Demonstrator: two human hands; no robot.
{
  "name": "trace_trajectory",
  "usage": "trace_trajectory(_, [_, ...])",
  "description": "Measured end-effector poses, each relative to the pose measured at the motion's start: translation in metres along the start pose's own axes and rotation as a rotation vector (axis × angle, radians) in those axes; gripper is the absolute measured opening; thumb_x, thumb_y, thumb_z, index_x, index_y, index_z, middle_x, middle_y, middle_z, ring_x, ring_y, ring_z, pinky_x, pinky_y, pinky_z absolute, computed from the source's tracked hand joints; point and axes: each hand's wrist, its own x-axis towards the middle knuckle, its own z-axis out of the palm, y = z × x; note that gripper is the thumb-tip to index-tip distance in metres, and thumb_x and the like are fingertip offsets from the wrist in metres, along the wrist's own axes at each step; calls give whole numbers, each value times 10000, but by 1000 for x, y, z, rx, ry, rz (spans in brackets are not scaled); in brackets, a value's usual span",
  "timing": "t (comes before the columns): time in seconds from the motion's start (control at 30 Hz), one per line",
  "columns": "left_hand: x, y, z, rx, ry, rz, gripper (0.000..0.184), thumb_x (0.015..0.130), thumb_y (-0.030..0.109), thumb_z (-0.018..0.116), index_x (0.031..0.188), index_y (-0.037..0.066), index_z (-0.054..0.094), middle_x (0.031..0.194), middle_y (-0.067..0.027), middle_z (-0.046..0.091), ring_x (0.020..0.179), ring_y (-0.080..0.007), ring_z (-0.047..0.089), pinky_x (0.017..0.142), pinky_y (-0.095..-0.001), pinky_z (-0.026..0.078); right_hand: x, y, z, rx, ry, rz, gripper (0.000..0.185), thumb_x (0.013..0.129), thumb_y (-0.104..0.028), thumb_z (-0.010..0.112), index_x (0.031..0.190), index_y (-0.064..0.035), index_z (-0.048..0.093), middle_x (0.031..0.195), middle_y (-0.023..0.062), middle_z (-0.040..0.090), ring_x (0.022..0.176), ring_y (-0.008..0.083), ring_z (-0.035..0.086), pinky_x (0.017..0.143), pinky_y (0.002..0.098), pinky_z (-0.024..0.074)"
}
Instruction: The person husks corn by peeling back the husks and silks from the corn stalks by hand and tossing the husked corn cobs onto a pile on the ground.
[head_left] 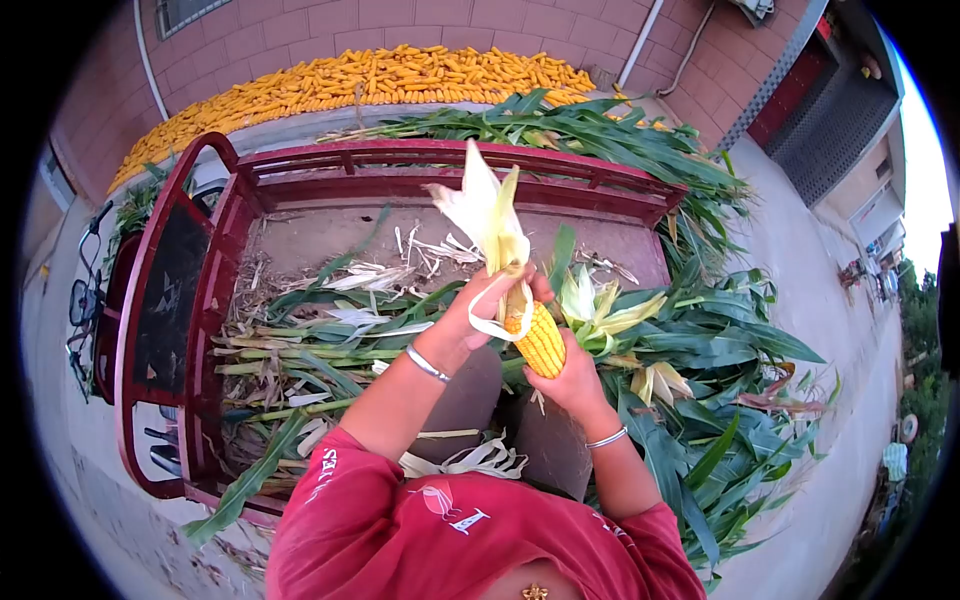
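Note:
Between my hands, in front of my chest, is an ear of corn (541, 343) with its yellow kernels bare at the lower end. Pale husk leaves (490, 215) are peeled back and stick up from its far end, and one strip loops down on the left. My left hand (483, 305) is closed around the gathered husk at the base of the ear. Lower and to the right, my right hand (574, 380) grips the bare kernel end, its fingers partly behind the ear. Another ear in an opened pale husk (597, 305) lies just right of my hands on the green stalks.
Green corn stalks (715, 345) lie across the red cart bed (330, 222) and spill over its right side. A red rail (450, 155) runs along the far edge. Behind it, husked ears (400, 75) are heaped against the brick wall (300, 30). Loose husks (470, 460) lie near my legs.

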Motion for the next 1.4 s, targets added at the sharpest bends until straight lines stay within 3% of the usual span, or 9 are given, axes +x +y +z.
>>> trace_trajectory(0.2, [8, 25, 3, 3, -52, -96, 298, 998, 341, 422, 847, 96, 500, 584, 1, 464, 546, -150, 480, 732, -307, 454, 3, -10, -9, 27, -61, -49, 682, 658, -184, 819, 1200, 15, 456, 1016, 143, 642, 908, 224, 647, 808, 331, 504])
trace_trajectory(0.43, [-1, 59, 31, 67, -217, -89, 351, 985, 366, 440, 753, 104, 467, 650, -36, 509, 631, -171, 527, 743, -319, 478, 24, -18, -42, 193, -219, -75, 643, 636, -172, 818, 1177, 5, 518, 1070, 82, 638, 966, 153, 605, 873, 303, 474])
trace_trajectory(0.67, [21, 46, 37, -88, -12, 298, 420, 985, 346, 433, 617, 175, 325, 483, 56, 254, 439, -109, 329, 646, -310, 425, 39, -15, -17, 82, -4, -181, 516, 666, -185, 794, 1082, -4, 547, 897, 88, 663, 799, 183, 645, 756, 316, 513])
trace_trajectory(0.77, [66, 38, 5, -951, -42, 382, 446, 960, 361, 489, 597, 167, 318, 491, 37, 220, 418, -121, 242, 531, -322, 376, 25, -24, 63, 994, 316, 213, 341, 791, -100, 712, 1088, -21, 563, 954, 47, 642, 807, 148, 622, 726, 294, 514])
trace_trajectory(0.83, [87, 25, 16, -702, 236, 421, 456, 957, 366, 496, 589, 168, 311, 489, 39, 209, 415, -123, 218, 532, -320, 376, 32, -45, 89, 1437, 308, 405, 306, 832, -63, 678, 1105, -30, 544, 934, 28, 614, 790, 124, 602, 672, 276, 516])
trace_trajectory(0.97, [69, 44, -13, -445, 155, 315, 423, 969, 328, 505, 619, 162, 335, 519, 45, 255, 433, -102, 260, 527, -299, 384, 28, 6, 71, 1151, 125, 425, 320, 827, -70, 688, 1095, -21, 521, 860, 45, 612, 700, 141, 613, 557, 269, 515])
trace_trajectory(1.1, [19, 56, -131, 631, 564, 192, 287, 916, 328, 574, 814, 59, 571, 593, -19, 512, 545, -162, 515, 572, -309, 459, 12, 31, 30, 1273, 28, 352, 381, 814, -103, 679, 1137, -15, 495, 849, 86, 605, 702, 184, 602, 625, 319, 528])
trace_trajectory(1.23, [-56, 58, -127, 2164, 324, -274, 613, 800, 466, 684, 1245, 62, 559, 1178, -127, 629, 1052, -274, 618, 877, -354, 492, -1, 38, 24, 1173, 6, 367, 399, 836, -134, 671, 1166, -11, 484, 896, 98, 615, 754, 187, 616, 680, 345, 532])
trace_trajectory(1.4, [-47, -17, -63, 1123, -17, -178, 899, 803, 395, 715, 1458, 39, 214, 1334, -250, 481, 1261, -296, 472, 1043, -383, 383, -10, 18, 51, 1380, 92, 416, 309, 989, -222, 477, 1234, -35, 454, 1141, 82, 564, 1026, 168, 563, 908, 321, 453])
